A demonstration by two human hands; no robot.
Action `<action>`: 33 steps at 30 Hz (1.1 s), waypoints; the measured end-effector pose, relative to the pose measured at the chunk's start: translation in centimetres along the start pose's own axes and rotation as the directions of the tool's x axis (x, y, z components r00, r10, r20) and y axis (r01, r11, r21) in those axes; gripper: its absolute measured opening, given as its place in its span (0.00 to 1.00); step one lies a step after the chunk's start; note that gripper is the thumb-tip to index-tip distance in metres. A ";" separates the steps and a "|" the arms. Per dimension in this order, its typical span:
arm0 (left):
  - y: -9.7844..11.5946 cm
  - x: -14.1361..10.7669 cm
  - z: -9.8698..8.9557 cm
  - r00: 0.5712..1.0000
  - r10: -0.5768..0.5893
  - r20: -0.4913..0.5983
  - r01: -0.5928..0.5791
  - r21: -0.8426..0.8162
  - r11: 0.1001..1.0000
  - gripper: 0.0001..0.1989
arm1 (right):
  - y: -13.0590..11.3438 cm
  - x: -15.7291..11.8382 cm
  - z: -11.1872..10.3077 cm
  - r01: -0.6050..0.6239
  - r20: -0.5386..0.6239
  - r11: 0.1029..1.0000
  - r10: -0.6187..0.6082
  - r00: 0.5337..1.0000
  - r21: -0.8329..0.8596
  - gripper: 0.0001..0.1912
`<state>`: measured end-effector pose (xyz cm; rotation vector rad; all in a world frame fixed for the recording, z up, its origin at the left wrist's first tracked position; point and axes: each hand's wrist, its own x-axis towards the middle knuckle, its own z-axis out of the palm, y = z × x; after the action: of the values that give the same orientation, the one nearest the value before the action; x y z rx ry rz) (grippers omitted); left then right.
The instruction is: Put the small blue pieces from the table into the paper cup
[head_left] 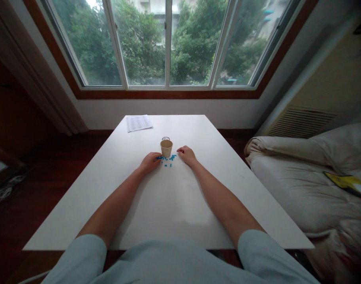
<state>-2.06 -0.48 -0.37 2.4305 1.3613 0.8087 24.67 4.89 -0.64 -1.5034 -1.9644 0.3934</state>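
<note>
A tan paper cup (166, 149) stands upright on the white table (174, 197), its mouth facing up. Small blue capsule-like pieces (170, 158) lie scattered at its near side, and a couple sit a little closer to me. My left hand (151, 162) rests on the table left of the cup, fingers drawn together, with blue pieces right at the fingertips. To the cup's right, my right hand (187, 155) has its fingers curled into a pinch, apart from the cup. Whatever is between the fingertips of either hand is too small to make out.
Printed paper sheets (139, 122) lie at the table's far left corner. Just behind the cup is a small dark-outlined round thing (165, 138), partly hidden. A cream sofa (287, 185) stands to the right, and a window (168, 47) is beyond the table.
</note>
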 end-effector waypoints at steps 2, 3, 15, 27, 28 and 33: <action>0.1 0.0 0.0 1.000 -0.007 -0.012 0.007 0.005 1.000 0.17 | 0.2 -0.3 0.7 0.061 0.023 0.998 -0.061 0.998 -0.033 0.13; 0.2 -0.1 0.0 1.000 -0.010 -0.020 0.010 0.007 1.000 0.17 | 0.1 -0.4 0.9 0.093 0.033 0.994 -0.091 0.995 -0.054 0.13; 0.7 0.0 1.1 0.997 -0.047 -0.062 0.048 0.007 0.999 0.15 | -2.9 -3.1 1.3 0.293 0.112 0.931 -0.274 0.955 -0.220 0.12; 0.2 -0.3 0.6 0.977 -0.185 -0.110 0.187 0.013 0.982 0.16 | -1.2 -2.1 1.2 0.179 -0.007 0.979 -0.181 0.984 -0.100 0.09; 0.3 -0.3 0.6 0.983 -0.158 -0.091 0.160 0.014 0.987 0.16 | -1.2 -2.1 1.2 0.187 0.005 0.978 -0.188 0.982 -0.095 0.09; 0.7 -0.3 0.2 0.999 -0.041 -0.036 0.040 -0.024 0.999 0.15 | -2.0 -2.3 1.0 0.281 0.072 0.960 -0.282 0.957 0.020 0.11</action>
<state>-1.56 -1.04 -0.33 2.3745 1.4015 0.8580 22.93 2.24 -0.94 -1.1932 -2.1928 0.3385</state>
